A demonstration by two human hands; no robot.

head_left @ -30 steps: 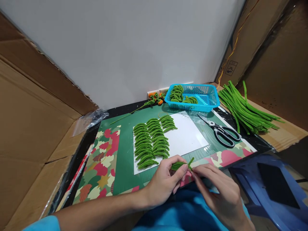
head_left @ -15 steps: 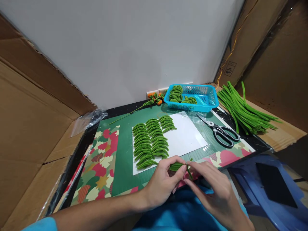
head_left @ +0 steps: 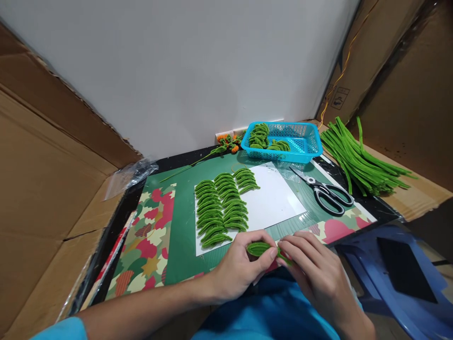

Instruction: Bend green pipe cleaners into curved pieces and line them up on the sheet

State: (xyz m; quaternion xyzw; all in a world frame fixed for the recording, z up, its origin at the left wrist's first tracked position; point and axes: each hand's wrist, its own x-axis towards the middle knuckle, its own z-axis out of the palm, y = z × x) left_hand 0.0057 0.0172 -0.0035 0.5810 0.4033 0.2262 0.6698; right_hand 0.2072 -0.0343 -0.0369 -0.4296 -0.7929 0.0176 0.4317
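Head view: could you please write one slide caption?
Left hand pinching a fuzzy green leaf, right hand at its tail, near rows of curved green pieces on white paper.

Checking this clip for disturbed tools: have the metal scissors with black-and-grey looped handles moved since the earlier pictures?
No. The scissors keep the same place to the right of the flat white sheet; the whole view shifts slightly.

A small craft workshop: scissors point(head_left: 311, 181) and basket point(head_left: 303, 147) on the surface point(head_left: 183, 222), stems point(head_left: 361, 163) bundled at right, cardboard point(head_left: 42, 160) walling both sides.
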